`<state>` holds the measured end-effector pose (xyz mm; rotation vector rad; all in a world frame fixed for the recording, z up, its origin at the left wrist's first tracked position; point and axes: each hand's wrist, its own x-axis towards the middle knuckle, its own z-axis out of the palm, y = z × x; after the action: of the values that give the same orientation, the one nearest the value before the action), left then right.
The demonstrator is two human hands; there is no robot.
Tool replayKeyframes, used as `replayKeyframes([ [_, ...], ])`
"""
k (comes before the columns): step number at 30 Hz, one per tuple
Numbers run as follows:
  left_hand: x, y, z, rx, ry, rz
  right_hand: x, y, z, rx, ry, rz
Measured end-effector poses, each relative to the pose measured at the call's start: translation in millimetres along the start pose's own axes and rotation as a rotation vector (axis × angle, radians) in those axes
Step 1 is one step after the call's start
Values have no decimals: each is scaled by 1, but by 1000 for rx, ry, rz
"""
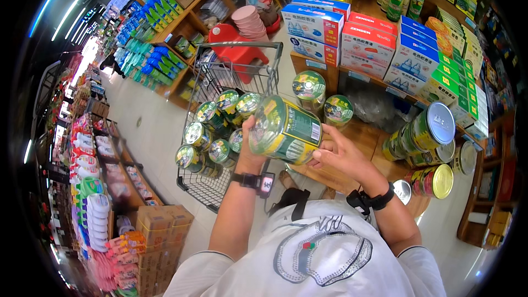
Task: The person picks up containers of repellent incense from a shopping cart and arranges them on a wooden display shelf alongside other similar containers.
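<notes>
Between my two hands is a large green-and-yellow printed canister (295, 134), lying tilted on its side with its lid toward the left. My left hand (251, 142) grips it near the lid end. My right hand (340, 148) holds the base end, fingers beside a barcode. Left of it stands a wire shopping cart (212, 196) with several similar upright canisters (198, 134) in it. Just beyond the held canister, two more canisters, a taller-looking one (309, 88) and a lower one (338, 109), stand by the wooden shelf.
Boxed goods (367, 45) line the wooden shelf (315, 70) ahead right. Stacked tins (423, 132) stand at the right. A red plastic stool (233, 47) sits at the cart's far end. Cardboard cartons (159, 247) are piled at lower left, beside shelved bottles (97, 222).
</notes>
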<state>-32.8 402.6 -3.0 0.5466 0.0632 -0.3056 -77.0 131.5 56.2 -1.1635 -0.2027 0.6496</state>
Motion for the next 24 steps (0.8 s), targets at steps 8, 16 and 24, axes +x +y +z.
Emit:
replayKeyframes([
  [8, -5, -8, 17, 415, 121, 102, 18, 34, -25, -9, 126, 23],
  [16, -16, -28, 21, 628, 139, 88, 29, 42, -32, 36, 231, 35],
  [24, -29, -17, 52, 745, 27, 26, 35, 18, -71, 335, 262, 65],
])
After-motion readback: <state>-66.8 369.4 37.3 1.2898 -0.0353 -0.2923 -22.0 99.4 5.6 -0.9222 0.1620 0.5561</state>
